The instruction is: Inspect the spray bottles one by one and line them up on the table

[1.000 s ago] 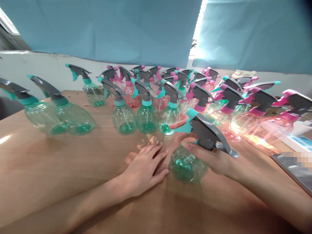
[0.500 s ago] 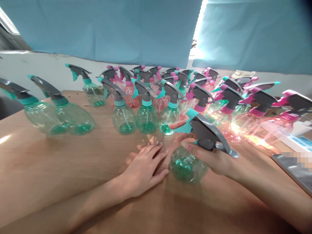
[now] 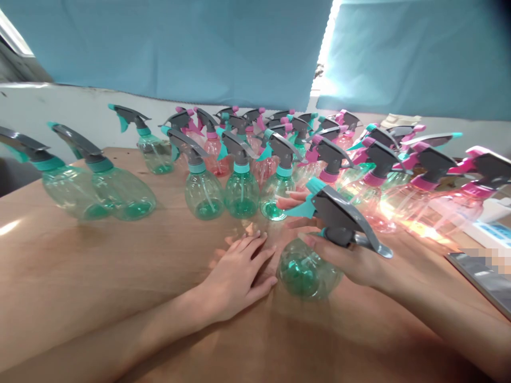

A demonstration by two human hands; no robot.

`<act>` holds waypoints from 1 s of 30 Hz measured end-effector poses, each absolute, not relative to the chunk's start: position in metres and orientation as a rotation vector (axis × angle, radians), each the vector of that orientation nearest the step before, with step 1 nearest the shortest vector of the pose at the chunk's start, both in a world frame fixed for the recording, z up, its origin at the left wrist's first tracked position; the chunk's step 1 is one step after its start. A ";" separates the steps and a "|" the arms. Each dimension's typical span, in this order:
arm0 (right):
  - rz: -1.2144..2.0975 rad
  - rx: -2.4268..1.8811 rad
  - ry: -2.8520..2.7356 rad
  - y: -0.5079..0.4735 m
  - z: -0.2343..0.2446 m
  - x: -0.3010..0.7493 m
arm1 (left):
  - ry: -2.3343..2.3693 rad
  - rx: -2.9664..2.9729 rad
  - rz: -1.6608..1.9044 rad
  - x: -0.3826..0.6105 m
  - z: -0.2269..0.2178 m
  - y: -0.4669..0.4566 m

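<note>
My right hand is wrapped round the neck of a clear green spray bottle with a grey and teal trigger head. The bottle stands on the wooden table in front of me. My left hand lies flat on the table just left of the bottle, fingers stretched out and holding nothing, its fingertips close to the bottle's side.
Several green and pink spray bottles stand in rows behind, a green row nearest and pink ones to the right. Two green bottles stand at the left. A dark flat item lies at the right edge. Blue curtains hang behind.
</note>
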State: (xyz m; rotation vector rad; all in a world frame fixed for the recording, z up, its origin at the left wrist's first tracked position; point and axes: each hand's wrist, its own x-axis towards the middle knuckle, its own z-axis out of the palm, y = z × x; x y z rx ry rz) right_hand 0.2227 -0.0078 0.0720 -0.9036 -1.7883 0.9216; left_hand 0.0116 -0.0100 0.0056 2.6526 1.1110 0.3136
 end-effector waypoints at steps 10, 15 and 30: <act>0.956 -0.905 -1.816 -0.005 0.074 0.226 | 1.118 2.675 0.241 0.013 0.009 -0.009; 0.951 -0.913 -1.797 -0.007 0.064 0.232 | 1.100 2.658 0.275 0.013 0.009 -0.008; 1.008 -0.812 -1.803 -0.005 0.066 0.229 | 1.122 2.687 0.232 0.013 0.008 -0.008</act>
